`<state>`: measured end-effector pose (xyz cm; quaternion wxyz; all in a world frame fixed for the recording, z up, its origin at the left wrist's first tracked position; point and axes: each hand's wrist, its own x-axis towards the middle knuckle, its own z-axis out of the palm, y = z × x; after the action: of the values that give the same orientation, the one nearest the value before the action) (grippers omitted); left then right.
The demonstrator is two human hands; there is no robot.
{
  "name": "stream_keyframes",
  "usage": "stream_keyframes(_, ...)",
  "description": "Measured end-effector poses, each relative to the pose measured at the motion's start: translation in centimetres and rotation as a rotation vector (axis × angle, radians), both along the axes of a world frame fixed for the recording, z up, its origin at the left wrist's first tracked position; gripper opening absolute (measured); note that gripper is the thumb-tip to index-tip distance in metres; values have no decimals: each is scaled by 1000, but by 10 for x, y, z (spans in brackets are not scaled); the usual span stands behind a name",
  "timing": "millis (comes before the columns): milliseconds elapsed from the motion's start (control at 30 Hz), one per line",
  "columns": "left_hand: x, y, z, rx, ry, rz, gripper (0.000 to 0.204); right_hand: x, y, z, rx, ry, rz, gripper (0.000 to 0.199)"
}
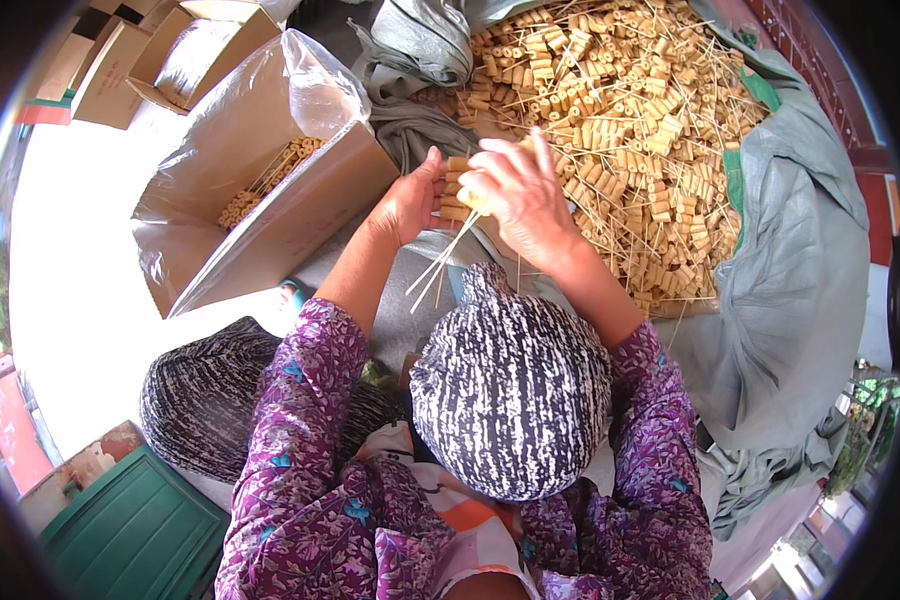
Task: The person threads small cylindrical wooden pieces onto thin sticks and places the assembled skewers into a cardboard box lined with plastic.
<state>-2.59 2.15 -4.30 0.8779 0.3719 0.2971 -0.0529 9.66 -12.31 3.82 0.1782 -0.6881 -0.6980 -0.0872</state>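
Observation:
My left hand [407, 207] is curled round the end of a bundle of skewers [454, 190], tan ridged rolls threaded on thin sticks. Just right of it, my right hand [525, 200] is closed on more skewers, and their bare pale sticks [440, 262] slant down toward my lap. Its fingers partly cover the rolls, and the two hands nearly meet. Beyond and to the right spreads a large heap of similar skewers [650, 140] on grey-green sheeting. A cardboard box [320, 195] with a clear plastic lining stands left of my hands, with stacked skewers [270, 182] inside.
More open cardboard boxes [120, 85] stand at the far left. A bunched grey sack [420, 45] lies between the box and the heap. My knees wear black-and-white knit covers [510, 390]. At the lower left is a green panelled object [135, 525]. Grey sheeting [800, 240] borders the right side.

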Motion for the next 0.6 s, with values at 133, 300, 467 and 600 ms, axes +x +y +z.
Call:
stream_keyframes(133, 5, -11, 6, -187, -150, 140, 72, -10, 20, -8, -140, -201, 199, 16)
stream_keyframes(300, -4, -13, -12, -350, -204, 247, 74, -21, 19, -27, -163, -236, 241, 26)
stream_keyframes(467, -10, -19, -17, -338, -255, 217, 69, -15, 4, -46, 9, -112, 220, 31)
stream_keyframes(600, -10, -25, -24, -311, -207, 169, 61, -15, -1, -46, 70, -90, 231, 29)
